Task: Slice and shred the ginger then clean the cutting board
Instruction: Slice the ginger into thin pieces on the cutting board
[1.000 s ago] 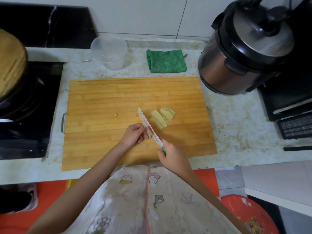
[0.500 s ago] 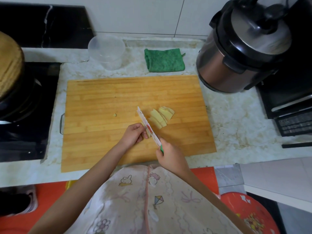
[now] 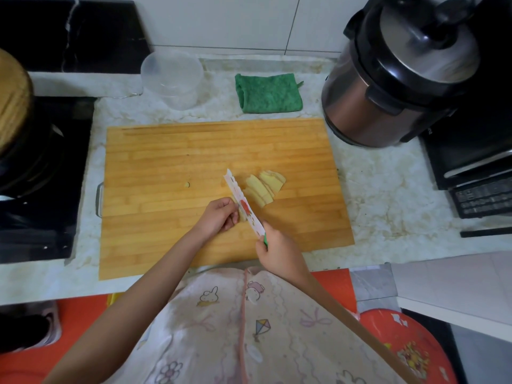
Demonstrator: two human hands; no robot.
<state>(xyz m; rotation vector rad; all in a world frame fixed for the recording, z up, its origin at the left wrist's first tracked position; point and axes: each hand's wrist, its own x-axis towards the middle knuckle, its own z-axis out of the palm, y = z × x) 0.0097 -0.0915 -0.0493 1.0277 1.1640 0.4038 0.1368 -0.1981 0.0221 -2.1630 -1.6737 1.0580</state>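
I look down on a wooden cutting board (image 3: 194,162) lying on a pale marble bench (image 3: 382,195), its long axis running left to right. My left hand (image 3: 220,214) rests on the board with its fingers (image 3: 231,217) curled together, pinching the remaining piece of ginger (image 3: 240,210), of which only a thin pale edge shows just past the fingertips. My right hand (image 3: 279,252) is clamped around the green handle of a small knife (image 3: 245,207). The blade is white with a red printed mark; I cannot read any writing on it. Its long axis runs diagonally, with the tip pointing away from me and to the left and the handle nearest my body. The blade lies directly against the left fingertips, touching the ginger.

Just beyond the blade, on the side away from my left fingers, cut ginger slices (image 3: 264,188) lie overlapped like fallen cards, fanned toward the upper right. A tiny ginger scrap (image 3: 187,184) sits alone on the board, well to the left of my left fingers.

Beyond the board stand a clear plastic tub (image 3: 171,79), a folded green cloth (image 3: 268,92), and a steel and black cooker (image 3: 399,70). No brand or label is legible anywhere.
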